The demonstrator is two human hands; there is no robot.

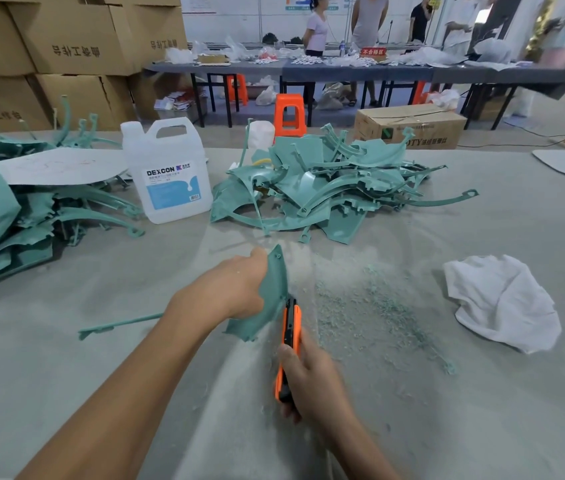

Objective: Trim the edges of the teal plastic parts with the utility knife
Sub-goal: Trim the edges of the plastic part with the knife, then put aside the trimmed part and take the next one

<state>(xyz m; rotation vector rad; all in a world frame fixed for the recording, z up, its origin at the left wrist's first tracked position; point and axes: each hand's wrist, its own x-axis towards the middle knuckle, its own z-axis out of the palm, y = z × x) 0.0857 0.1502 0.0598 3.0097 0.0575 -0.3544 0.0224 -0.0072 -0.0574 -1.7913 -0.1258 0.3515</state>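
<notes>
Head view, left hand (229, 289) gripped teal part (267, 299) upright, right hand (312, 379) clasped orange utility knife (288, 341) at its lower edge, shavings (371, 306) on table (66, 341).

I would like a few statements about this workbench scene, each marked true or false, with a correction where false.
1. The left hand holds a teal part. True.
2. The right hand grips a blue knife. False: the utility knife is orange and black.
3. A white cloth lies to the right of the teal shavings. True.
4. The white jug lies on its side. False: it stands upright.
</notes>
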